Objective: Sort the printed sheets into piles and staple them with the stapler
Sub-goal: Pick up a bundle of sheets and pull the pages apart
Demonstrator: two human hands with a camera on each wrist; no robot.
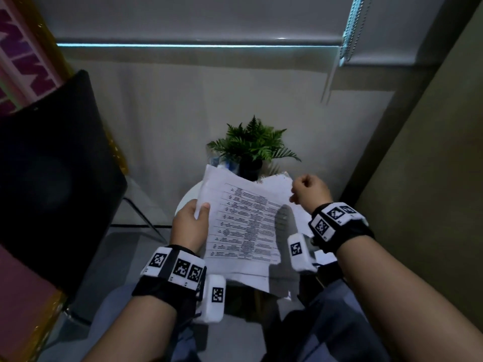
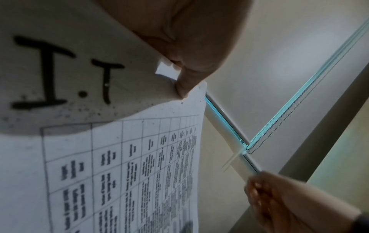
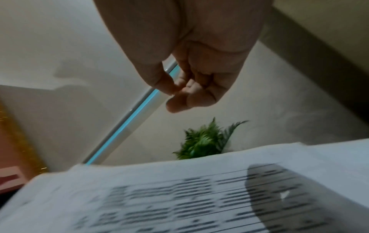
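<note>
A stack of printed sheets with a ruled table of text is held up over my lap. My left hand grips its left edge, thumb on top and fingers underneath. In the left wrist view the thumb pinches the sheets, and one sheet bears a handwritten "I.T". My right hand hovers just past the stack's upper right corner, fingers curled with the thumb against them, holding nothing. The same sheets lie blurred below it. No stapler is in view.
A small round white table stands under the sheets, with more paper and a green fern in a black pot at its back. A black chair is on the left. A wall with a roller blind is close behind.
</note>
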